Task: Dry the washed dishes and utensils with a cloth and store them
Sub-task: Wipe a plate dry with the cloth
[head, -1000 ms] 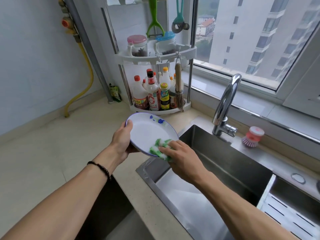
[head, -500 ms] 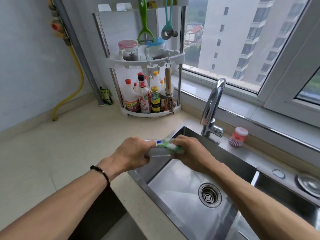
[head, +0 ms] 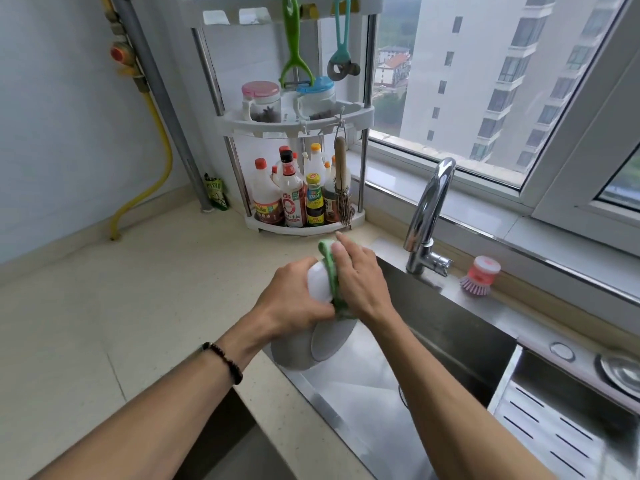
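Observation:
A white plate (head: 313, 351) is held on edge over the left rim of the steel sink (head: 450, 334), its underside and foot ring turned toward me. My left hand (head: 294, 299) grips the plate's upper rim, fingers curled over it. My right hand (head: 360, 275) presses a green and white cloth (head: 330, 271) against the plate's far side with fingers nearly straight. The plate's front face and most of the cloth are hidden behind the hands.
A white corner rack (head: 298, 123) with sauce bottles (head: 294, 195), jars and hanging utensils stands behind on the beige counter (head: 121, 306). A chrome faucet (head: 427, 216) and pink dish brush (head: 481, 275) sit by the window. A slotted drain tray (head: 561, 431) lies at right.
The plate went from face-up, to flat edge-on, to standing on edge with its underside toward me. My right hand with the cloth moved up to the plate's top.

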`<control>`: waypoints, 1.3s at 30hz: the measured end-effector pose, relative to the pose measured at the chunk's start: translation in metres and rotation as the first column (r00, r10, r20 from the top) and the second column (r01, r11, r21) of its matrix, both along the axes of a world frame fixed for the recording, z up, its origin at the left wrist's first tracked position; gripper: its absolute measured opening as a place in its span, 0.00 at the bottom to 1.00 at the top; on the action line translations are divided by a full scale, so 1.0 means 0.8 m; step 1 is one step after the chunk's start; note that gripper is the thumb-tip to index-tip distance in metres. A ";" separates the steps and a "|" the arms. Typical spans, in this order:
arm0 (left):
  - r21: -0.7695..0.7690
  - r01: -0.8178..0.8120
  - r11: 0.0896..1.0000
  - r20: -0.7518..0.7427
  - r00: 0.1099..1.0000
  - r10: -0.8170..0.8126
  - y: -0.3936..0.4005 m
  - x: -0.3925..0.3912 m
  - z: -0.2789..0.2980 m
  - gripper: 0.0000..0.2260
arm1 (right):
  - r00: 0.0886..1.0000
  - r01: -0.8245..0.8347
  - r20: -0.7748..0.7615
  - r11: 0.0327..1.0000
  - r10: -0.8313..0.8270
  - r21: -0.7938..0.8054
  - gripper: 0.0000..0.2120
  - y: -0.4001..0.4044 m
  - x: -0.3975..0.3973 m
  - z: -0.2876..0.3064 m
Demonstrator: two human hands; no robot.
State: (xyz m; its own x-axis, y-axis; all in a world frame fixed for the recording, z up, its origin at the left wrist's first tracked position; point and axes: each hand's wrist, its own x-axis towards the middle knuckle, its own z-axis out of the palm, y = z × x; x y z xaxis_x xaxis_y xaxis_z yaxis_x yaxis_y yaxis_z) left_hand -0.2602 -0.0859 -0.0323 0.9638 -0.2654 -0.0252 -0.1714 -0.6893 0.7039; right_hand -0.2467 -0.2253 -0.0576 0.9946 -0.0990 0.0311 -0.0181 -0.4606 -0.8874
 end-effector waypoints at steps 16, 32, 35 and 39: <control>-0.083 -0.010 0.997 0.091 0.996 0.017 0.029 0.003 0.028 0.23 | 0.982 -0.008 0.184 0.971 -0.037 0.238 0.22 0.036 0.010 0.005; -0.241 0.113 0.964 0.053 0.993 -0.103 0.050 -0.005 0.059 0.23 | 0.902 0.419 -0.396 0.575 -0.174 0.702 0.16 0.009 0.030 -0.038; -0.207 0.114 0.972 -0.112 0.984 -0.139 0.055 0.001 0.064 0.27 | 0.969 0.239 -0.194 0.779 -0.154 0.579 0.21 -0.003 0.021 -0.007; -0.024 0.162 0.986 -0.141 0.976 -0.164 0.036 0.010 0.068 0.18 | 0.998 -0.065 0.039 0.969 0.058 0.237 0.22 0.002 0.022 0.025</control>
State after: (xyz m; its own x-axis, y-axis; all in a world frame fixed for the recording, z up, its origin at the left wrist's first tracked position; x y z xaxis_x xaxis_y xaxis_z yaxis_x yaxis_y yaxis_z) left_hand -0.2521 -0.0568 0.0222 0.8944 -0.4197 -0.1545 -0.1784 -0.6516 0.7373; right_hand -0.2290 -0.2240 -0.0375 0.9979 -0.0459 0.0456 0.0336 -0.2353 -0.9713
